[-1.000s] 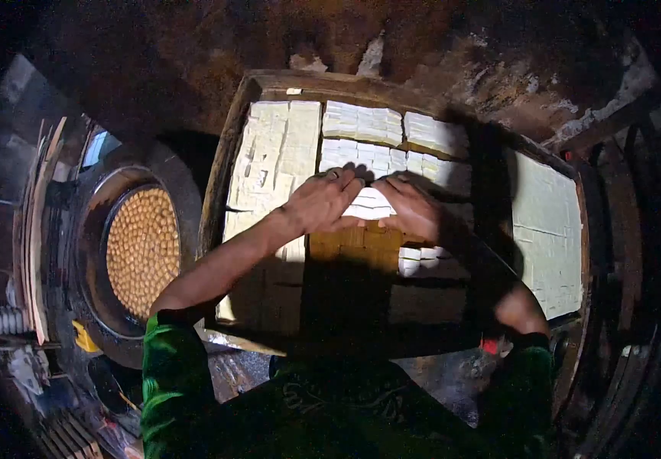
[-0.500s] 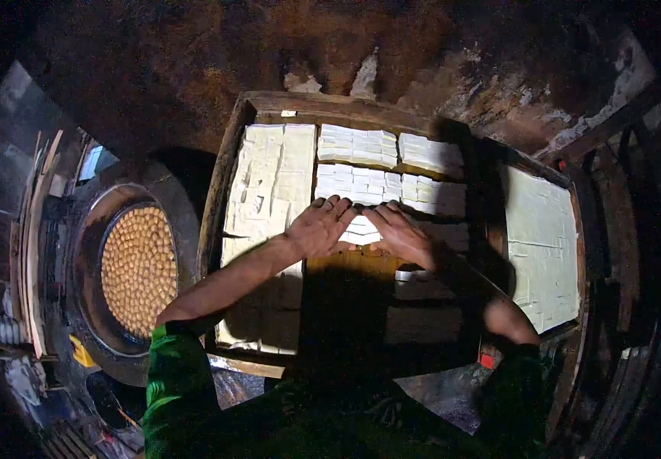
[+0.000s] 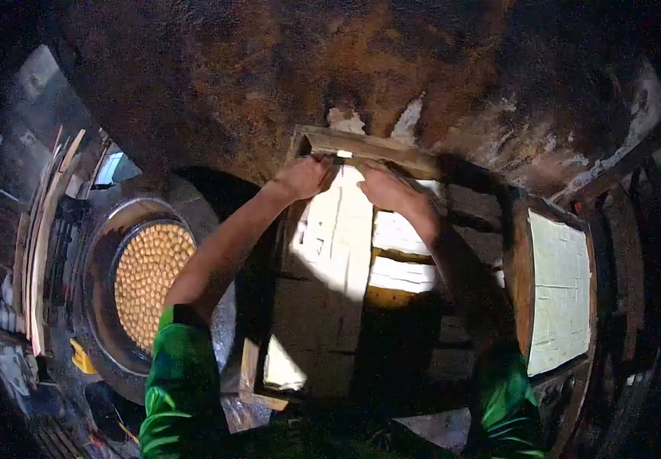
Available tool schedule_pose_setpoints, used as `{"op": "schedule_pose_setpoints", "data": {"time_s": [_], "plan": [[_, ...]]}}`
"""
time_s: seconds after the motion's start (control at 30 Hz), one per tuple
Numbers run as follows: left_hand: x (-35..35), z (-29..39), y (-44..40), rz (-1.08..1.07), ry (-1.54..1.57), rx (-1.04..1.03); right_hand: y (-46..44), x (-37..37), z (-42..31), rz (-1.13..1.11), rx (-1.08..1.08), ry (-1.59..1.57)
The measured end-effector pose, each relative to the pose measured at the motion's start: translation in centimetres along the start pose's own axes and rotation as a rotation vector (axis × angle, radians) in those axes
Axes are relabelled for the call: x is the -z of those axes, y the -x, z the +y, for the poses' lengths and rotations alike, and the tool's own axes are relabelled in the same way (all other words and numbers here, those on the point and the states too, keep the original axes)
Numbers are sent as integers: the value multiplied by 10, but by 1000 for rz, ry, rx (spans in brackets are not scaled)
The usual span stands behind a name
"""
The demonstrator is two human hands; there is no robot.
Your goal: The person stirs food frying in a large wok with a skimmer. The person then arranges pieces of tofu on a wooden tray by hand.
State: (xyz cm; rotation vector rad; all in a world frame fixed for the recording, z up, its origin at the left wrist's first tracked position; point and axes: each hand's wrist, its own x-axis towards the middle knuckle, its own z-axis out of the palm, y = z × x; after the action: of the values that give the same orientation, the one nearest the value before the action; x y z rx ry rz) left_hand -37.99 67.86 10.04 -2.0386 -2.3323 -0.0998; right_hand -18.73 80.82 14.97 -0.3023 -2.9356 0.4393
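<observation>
A long white slab that looks like tofu (image 3: pixel 334 233), marked with cut lines, lies along the left side of a wooden tray (image 3: pixel 391 145). My left hand (image 3: pixel 305 177) is closed at the slab's far left corner, knuckles up. Across from it, my right hand (image 3: pixel 389 189) is at the far right corner with its fingers curled inward. A thin dark strip shows between the hands; whether it is a tool or a gap cannot be made out. Both sets of fingertips are hidden. Cut white blocks (image 3: pixel 403 274) sit in rows right of the slab, partly under my right forearm.
On the left stands a round pan (image 3: pixel 101 294) full of small round golden pieces (image 3: pixel 151 279). A second wooden frame with a white slab (image 3: pixel 560 291) is on the right. Behind the tray rises a stained brown wall (image 3: pixel 269 84). Deep shadow covers the tray's near part.
Both hands have left the middle row of white blocks and moved away and left, to the far end of the long slab. The view has shifted, so the tray appears further right and lower.
</observation>
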Motion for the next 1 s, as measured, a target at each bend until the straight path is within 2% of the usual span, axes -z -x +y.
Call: {"op": "schedule_pose_setpoints", "data": {"time_s": [0.07, 0.1, 0.13, 0.17, 0.23, 0.27, 0.3, 0.33, 0.37, 0.4, 0.43, 0.47, 0.5, 0.57, 0.63, 0.73, 0.8, 0.9, 1.0], "plan": [[-10, -6, -9, -10, -137, 4, -35, -15, 7, -26, -19, 19], [-13, -6, -12, -11, -180, 6, -51, -32, 20, -265, 249, 637], [-12, 2, -10, 94, -119, 23, -60, -49, 32, -507, 523, 1252], [-47, -15, -23, 123, 80, 19, -65, -71, 48, -513, 524, 1257], [-116, -50, -50, 182, 486, -6, -72, -109, 84, -509, 286, 1011], [-101, -40, -45, 220, 264, -78, -74, -99, 76, -506, 230, 955], [-54, -24, -39, -8, 50, -62, -76, -89, 69, -500, 175, 899], [-5, -8, -31, -233, -164, -93, -67, -38, 25, -465, 52, 631], [14, -6, -30, -223, -170, -92, -64, -7, -1, -421, -69, 360], [27, -5, -31, -262, -64, -121, -72, -20, 26, -382, 40, 353], [30, -8, -34, -302, 40, -149, -79, -16, 31, -372, 40, 361], [2, -23, -50, -205, 22, -275, -86, -13, 35, -515, -14, 258], [-10, -30, -61, -198, 15, -276, -91, -12, 43, -656, -68, 151], [-20, -38, -77, -369, 167, -253, -99, -16, 60, -663, -72, 65], [-13, -38, -77, -314, 140, -262, -102, -17, 64, -684, -40, -51], [-11, -34, -79, -405, 131, -250, -99, -28, 77, -630, -14, -82], [-23, -36, -76, -102, -9, -392, -95, -22, 73, -567, -6, -49], [-6, -31, -65, -140, 71, -391, -87, 20, 22, -712, 14, -36], [4, -30, -56, -27, 3, -477, -72, 14, 23, -454, 102, -283]]}}
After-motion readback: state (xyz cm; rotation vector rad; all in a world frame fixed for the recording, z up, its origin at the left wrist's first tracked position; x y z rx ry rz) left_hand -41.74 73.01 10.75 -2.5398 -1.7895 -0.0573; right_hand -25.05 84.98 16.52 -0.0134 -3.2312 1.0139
